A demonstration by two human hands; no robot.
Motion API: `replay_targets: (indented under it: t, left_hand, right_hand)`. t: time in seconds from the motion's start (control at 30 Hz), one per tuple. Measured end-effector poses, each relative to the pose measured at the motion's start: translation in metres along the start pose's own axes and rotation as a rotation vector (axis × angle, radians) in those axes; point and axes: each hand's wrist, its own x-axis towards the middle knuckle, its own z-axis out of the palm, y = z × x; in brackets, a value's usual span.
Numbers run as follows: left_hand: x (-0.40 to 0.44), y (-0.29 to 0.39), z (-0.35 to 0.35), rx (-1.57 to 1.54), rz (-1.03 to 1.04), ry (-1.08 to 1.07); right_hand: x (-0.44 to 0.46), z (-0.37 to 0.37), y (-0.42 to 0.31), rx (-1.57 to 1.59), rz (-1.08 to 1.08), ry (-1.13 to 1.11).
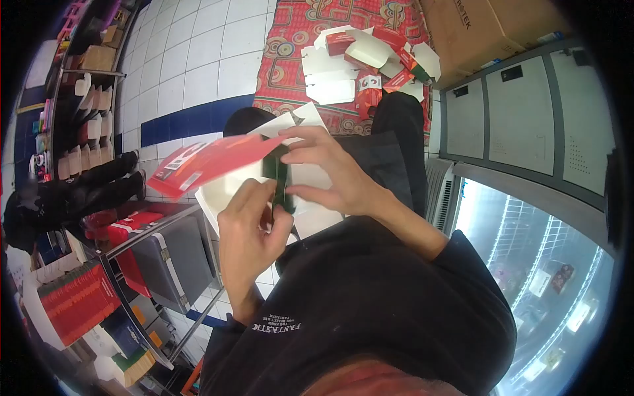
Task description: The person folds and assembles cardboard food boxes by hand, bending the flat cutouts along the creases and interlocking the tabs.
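A partly folded cardboard box (214, 162) lies over my lap, with a red printed panel, white inner faces and a dark green side. My left hand (247, 224) is closed, pinching the near end of the green side between thumb and fingers. From the other side my right hand (330, 165) grips the box, its upper fingers at the red panel's corner and its thumb near the green side. The exact contact of the fingertips is partly hidden. White flaps stick out beyond and below my hands.
Several red and white boxes (370, 63) lie heaped on a red patterned mat (284, 72) ahead. Grey lockers (515, 112), a large brown carton (495, 26) and a lit glass-front fridge (528, 284) stand to the right. A metal rack (152, 241) and a person in dark clothes (66, 191) are left.
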Motion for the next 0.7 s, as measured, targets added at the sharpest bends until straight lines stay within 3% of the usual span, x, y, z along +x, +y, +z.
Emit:
replay_targets:
  t: [0.03, 0.2, 0.27, 0.3, 0.4, 0.47, 0.5, 0.57, 0.7]
  left_hand:
    - [-0.001, 0.002, -0.005, 0.045, -0.062, -0.109]
    - [-0.003, -0.004, -0.012, 0.144, -0.035, -0.215]
    - [-0.002, -0.005, -0.012, 0.147, -0.013, -0.26]
    - [-0.003, -0.004, -0.012, 0.146, -0.014, -0.262]
    - [0.0, 0.0, -0.016, 0.073, -0.078, -0.219]
    - [-0.001, -0.002, -0.022, 0.093, -0.094, -0.154]
    - [-0.002, -0.005, -0.023, 0.095, -0.096, -0.152]
    - [-0.002, -0.015, -0.02, 0.064, -0.06, 0.055]
    - [0.001, -0.01, -0.017, 0.04, -0.122, 0.047]
  right_hand:
    - [0.001, 0.0, -0.005, -0.03, 0.012, -0.058]
    - [0.0, -0.006, -0.012, -0.171, 0.026, -0.226]
    - [0.004, -0.012, -0.023, -0.208, 0.226, -0.244]
    - [0.001, -0.012, -0.018, -0.207, 0.228, -0.244]
    - [-0.005, -0.014, 0.002, -0.237, 0.146, -0.108]
    - [-0.006, -0.011, 0.006, 0.087, 0.398, 0.108]
    - [-0.007, -0.01, 0.009, 0.089, 0.397, 0.106]
    - [-0.01, -0.007, 0.019, 0.146, 0.291, 0.287]
    - [-0.016, 0.0, 0.024, 0.216, 0.216, 0.261]
